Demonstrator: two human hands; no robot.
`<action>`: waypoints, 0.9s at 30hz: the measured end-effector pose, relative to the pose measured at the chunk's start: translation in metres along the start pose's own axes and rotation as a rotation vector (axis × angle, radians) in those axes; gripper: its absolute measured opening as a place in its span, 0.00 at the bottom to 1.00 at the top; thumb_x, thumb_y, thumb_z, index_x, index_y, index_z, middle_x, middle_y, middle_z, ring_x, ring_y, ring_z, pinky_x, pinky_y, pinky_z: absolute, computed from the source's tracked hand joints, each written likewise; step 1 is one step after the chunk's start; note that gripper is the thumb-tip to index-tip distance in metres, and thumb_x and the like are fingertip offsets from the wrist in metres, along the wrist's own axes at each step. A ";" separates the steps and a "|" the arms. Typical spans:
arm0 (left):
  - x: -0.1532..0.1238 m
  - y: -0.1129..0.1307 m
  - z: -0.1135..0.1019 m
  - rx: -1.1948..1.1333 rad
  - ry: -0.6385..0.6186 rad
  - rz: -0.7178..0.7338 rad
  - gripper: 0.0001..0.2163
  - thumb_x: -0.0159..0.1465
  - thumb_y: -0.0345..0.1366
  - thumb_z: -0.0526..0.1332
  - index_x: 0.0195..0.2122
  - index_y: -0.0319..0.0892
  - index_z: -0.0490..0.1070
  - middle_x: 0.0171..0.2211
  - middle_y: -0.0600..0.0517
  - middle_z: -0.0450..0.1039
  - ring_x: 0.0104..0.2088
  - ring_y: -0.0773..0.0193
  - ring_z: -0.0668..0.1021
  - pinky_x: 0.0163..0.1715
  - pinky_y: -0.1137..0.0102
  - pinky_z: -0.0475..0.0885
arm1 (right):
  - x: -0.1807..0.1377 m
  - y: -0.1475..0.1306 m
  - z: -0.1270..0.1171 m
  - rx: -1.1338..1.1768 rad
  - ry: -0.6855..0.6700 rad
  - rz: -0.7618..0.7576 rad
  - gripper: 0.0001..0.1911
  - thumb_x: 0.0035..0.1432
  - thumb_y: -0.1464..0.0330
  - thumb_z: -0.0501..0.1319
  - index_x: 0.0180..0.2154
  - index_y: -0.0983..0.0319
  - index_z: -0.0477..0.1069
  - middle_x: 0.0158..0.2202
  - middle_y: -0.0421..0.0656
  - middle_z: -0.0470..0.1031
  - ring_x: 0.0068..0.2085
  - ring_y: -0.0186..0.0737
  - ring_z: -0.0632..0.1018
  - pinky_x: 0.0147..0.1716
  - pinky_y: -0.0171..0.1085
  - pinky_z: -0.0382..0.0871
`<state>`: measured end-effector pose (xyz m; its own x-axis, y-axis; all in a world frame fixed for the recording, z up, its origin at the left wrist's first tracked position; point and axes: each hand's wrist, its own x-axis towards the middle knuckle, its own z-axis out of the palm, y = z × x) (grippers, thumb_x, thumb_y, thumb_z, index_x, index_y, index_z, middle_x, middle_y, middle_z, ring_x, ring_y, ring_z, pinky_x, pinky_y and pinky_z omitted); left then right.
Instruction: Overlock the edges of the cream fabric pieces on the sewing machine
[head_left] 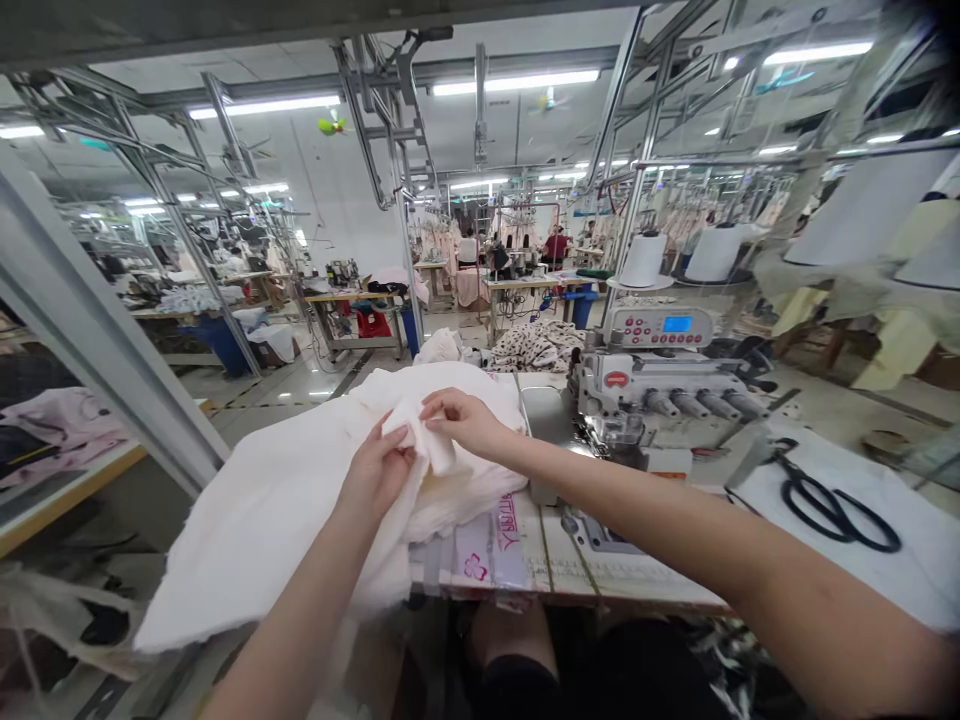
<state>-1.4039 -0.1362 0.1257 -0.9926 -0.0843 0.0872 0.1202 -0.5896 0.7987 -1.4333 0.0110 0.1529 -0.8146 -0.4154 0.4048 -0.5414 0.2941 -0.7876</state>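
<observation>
A large heap of white fabric (292,490) lies at the left of the sewing table and hangs over its front edge. My left hand (381,465) is closed on a fold of it, thumb and fingers pinching the cloth. Close beside it on the right, my right hand (461,420) pinches the same fabric between thumb and fingertips. A raised flap of cloth stands between the two hands. Right of the hands stands an overlock sewing machine (637,385), which neither hand touches.
Black-handled scissors (836,510) lie on white material at the table's right. Thread cones (643,262) stand behind the machine. Spotted fabric (536,345) is piled at the back edge. A metal post (97,310) slants along the left. Other people sit at distant workstations.
</observation>
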 end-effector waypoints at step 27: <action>-0.031 0.023 0.005 0.838 0.088 0.591 0.13 0.59 0.45 0.59 0.40 0.43 0.74 0.36 0.51 0.74 0.37 0.62 0.73 0.38 0.73 0.66 | 0.013 -0.039 -0.019 -0.329 -0.125 -0.393 0.11 0.57 0.70 0.57 0.23 0.66 0.65 0.20 0.36 0.62 0.24 0.28 0.62 0.25 0.30 0.50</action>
<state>-1.3704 -0.1430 0.1448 -0.7695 -0.2574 0.5845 0.5062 0.3121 0.8039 -1.4267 0.0108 0.1979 -0.5172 -0.6421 0.5659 -0.8539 0.3424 -0.3919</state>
